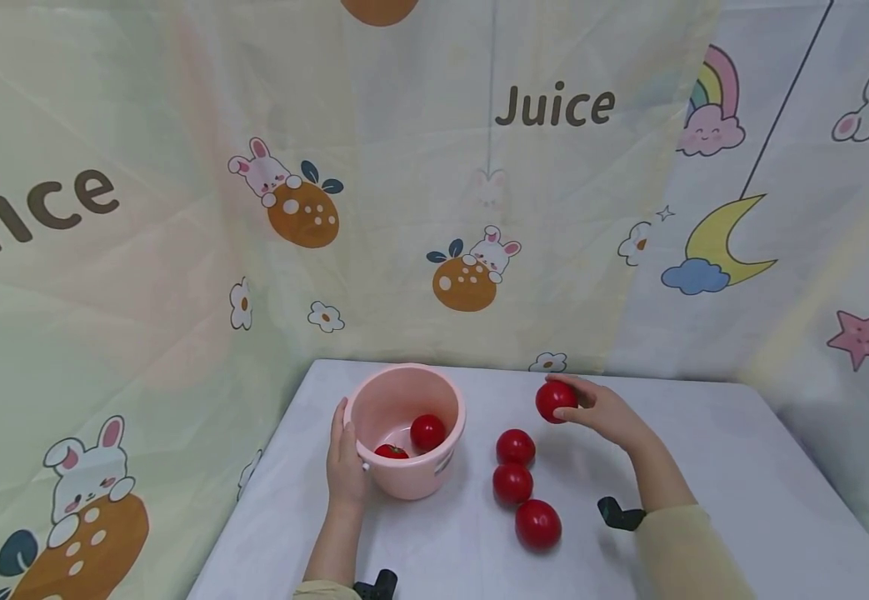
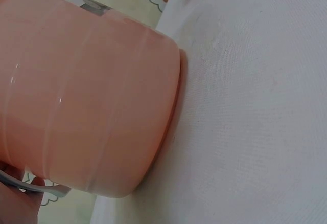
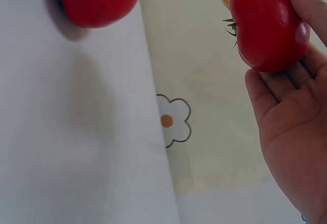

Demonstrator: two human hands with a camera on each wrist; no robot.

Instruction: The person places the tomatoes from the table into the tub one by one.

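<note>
Three tomatoes (image 1: 512,483) sit inside visible table (image 1: 749,475) edges; right hand (image 1: 606,410) holds another tomato (image 1: 556,401).

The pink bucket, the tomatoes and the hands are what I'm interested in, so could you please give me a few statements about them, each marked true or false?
1. The right hand grips a red tomato. True.
2. The pink bucket is empty. False: two tomatoes show inside it.
3. Three tomatoes lie on the table, to the right of the bucket. True.
4. The left hand holds a tomato. False: it touches the outside of the bucket.
5. The right wrist view shows green leaves on the gripped tomato. True.
</note>
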